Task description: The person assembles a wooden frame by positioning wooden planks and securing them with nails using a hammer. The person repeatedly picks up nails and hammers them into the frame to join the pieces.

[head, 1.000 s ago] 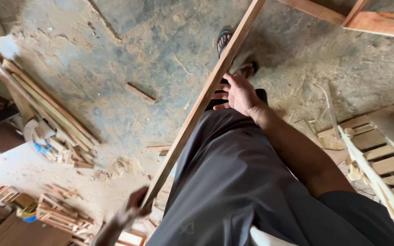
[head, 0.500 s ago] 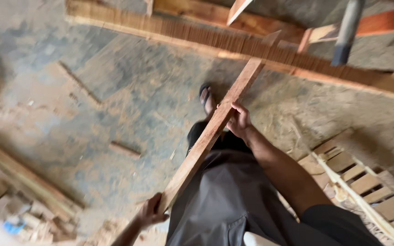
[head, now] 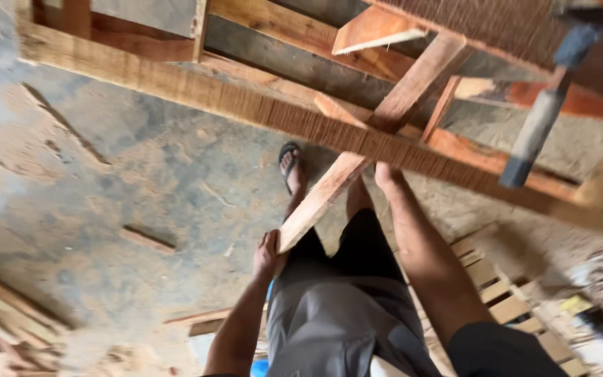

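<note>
My left hand (head: 268, 255) clamps the plank (head: 357, 160) end; right hand (head: 384, 173) hidden, grip unclear. I'd slide it level under the beam (head: 246, 105).

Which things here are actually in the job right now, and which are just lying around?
In hand:
- long plank, its near end gripped by the left hand
- right hand, mostly hidden behind the wooden frame the plank runs under

Lying about:
- hammer on the frame
- short wood scrap on the floor
- slatted pallet
- offcut pile
</note>
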